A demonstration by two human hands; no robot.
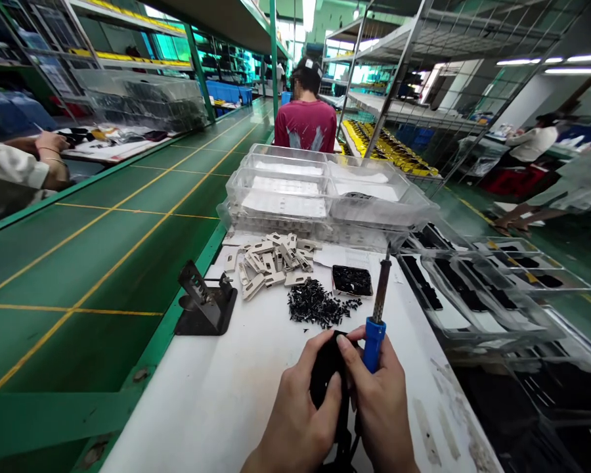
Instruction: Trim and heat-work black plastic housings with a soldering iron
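Observation:
My left hand (pixel 305 401) is closed around a black fabric piece (pixel 325 374), with straps trailing down toward me. On the right, my right hand (pixel 381 394) holds a blue-handled soldering iron (pixel 374 341) upright, its tip pointing up and away. The thumb and forefinger of that same hand also pinch the top edge of the black piece. Just beyond my fingers lies a heap of small black parts (pixel 318 305). A small box of black parts (pixel 352 280) and a pile of off-white plastic pieces (pixel 276 259) are farther back.
A dark metal soldering-iron stand (pixel 207 299) is at the table's left edge. Stacked clear trays (pixel 280 190) rise at the far end; more trays with black pieces (pixel 473 282) stand to the right. A green conveyor (pixel 128 217) runs along the left. A person in red (pixel 305 125) sits ahead.

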